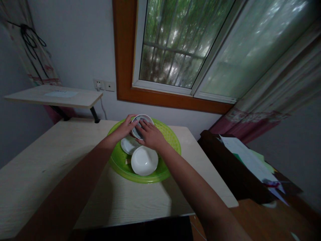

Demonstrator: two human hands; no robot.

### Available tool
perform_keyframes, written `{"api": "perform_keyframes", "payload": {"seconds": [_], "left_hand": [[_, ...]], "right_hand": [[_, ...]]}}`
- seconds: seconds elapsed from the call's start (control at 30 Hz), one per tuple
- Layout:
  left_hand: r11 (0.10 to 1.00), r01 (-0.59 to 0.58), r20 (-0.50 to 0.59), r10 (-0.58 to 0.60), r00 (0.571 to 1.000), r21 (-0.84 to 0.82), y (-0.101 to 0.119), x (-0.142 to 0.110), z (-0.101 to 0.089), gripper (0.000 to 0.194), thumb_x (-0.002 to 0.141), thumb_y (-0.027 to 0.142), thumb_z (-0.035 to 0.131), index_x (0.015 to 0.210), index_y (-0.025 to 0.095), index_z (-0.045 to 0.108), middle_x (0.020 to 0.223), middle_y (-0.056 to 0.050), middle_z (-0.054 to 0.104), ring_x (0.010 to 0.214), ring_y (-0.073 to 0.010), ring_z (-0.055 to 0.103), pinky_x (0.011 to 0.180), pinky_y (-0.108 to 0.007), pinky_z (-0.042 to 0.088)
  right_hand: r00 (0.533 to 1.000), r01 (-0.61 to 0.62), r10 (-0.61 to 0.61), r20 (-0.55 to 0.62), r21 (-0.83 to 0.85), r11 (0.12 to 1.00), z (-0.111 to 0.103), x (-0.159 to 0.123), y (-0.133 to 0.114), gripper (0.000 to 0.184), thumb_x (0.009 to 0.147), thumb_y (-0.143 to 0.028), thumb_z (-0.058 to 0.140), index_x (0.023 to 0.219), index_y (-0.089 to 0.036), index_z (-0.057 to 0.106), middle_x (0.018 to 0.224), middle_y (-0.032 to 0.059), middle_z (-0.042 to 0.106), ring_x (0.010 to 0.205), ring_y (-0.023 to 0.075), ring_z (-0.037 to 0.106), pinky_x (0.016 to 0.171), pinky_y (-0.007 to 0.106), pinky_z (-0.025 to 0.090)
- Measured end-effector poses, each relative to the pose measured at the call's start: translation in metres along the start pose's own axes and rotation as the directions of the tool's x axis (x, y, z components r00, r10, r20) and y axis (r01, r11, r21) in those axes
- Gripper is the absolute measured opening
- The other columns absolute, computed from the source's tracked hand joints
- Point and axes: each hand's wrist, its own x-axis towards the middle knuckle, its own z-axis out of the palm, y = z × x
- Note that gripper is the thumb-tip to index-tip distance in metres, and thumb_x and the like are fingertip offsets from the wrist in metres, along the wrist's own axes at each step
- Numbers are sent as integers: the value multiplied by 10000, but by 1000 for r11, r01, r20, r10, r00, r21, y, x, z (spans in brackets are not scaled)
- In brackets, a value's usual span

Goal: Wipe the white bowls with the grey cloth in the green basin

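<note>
A small white bowl (149, 117) is held tilted over the far part of a green plastic basin (122, 173). My left hand (126, 127) grips its left side, thumb at the rim and fingers behind. Inside the bowl, my right hand (150, 135) presses its fingers against what looks like a grey cloth (137, 133); dim light blurs its edges. A larger white bowl (144, 161) rests in the near part of the basin. Beside it lies a white plate (129, 145), partly covered by my hands and the held bowl.
The basin stands on a pale wooden table (135, 204). At the back left is a raised shelf (82, 100) with a paper on it. Wall sockets (104, 85) and a window (175, 43) are behind. Papers (245, 155) lie on dark furniture at the right.
</note>
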Motion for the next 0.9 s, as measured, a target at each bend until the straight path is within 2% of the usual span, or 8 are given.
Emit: {"api": "perform_keyframes", "payload": {"seconds": [0.07,0.17,0.27,0.33,0.4,0.57,0.77,0.9], "left_hand": [[1000,-16,-1,16,1000,1,-4,2,-1,574,894,562,588,1361,246,485,1181,-88,666,923,-207,661,683,-283,543],[999,-47,-5,47,999,21,-11,6,-3,577,908,563,561,1375,235,470,1215,-91,652,971,-204,651,758,-307,547],[991,-104,-42,107,993,79,-15,10,-5,575,917,565,538,1372,219,473,1273,-96,628,1046,-207,629,858,-327,532],[987,-119,-61,126,990,106,-15,11,-6,579,922,568,525,1375,211,472,1265,-94,623,1051,-208,622,875,-331,525],[988,-110,-70,118,991,106,-14,11,-6,587,927,571,511,1382,204,465,1205,-86,632,1003,-206,625,846,-331,529],[989,-101,-56,108,993,110,-5,5,-3,568,936,563,489,1367,194,463,1183,-84,624,977,-196,606,821,-321,533],[998,-27,-47,30,998,64,-1,2,-1,570,929,558,498,1381,217,432,1223,-107,591,911,-186,610,644,-268,531],[1000,-1,6,0,1000,30,0,0,-1,589,915,586,523,1383,239,439,1128,-88,609,853,-187,616,582,-255,517]], "right_hand": [[999,-52,52,7,-22,998,-4,0,-4,754,942,-593,589,1538,-159,429,1624,197,361,1502,360,341,1224,532,277],[993,-113,114,22,-48,992,-14,2,-9,743,940,-640,562,1506,-168,470,1549,197,478,1420,354,453,1180,498,321],[986,-153,157,56,-79,985,-25,4,-14,722,933,-647,570,1464,-161,510,1332,193,661,1220,336,606,1087,462,379],[982,-156,167,92,-111,981,-31,6,-16,657,938,-627,578,1408,-168,565,1158,169,729,1082,321,658,1022,451,392],[982,-130,145,123,-126,983,-33,7,-18,542,962,-585,567,1320,-183,637,1070,146,741,1020,302,668,982,440,388],[987,0,13,158,-80,997,-27,7,-16,360,1001,-445,576,1129,-141,719,1091,144,730,1010,257,644,925,388,403],[988,71,-65,142,-37,997,-17,5,-11,242,990,-240,561,1163,-114,674,1112,145,707,979,236,635,906,358,446],[985,44,-41,168,-15,999,-16,4,-10,275,948,-233,594,1169,-80,656,1092,174,702,1016,258,638,940,380,462]]}}
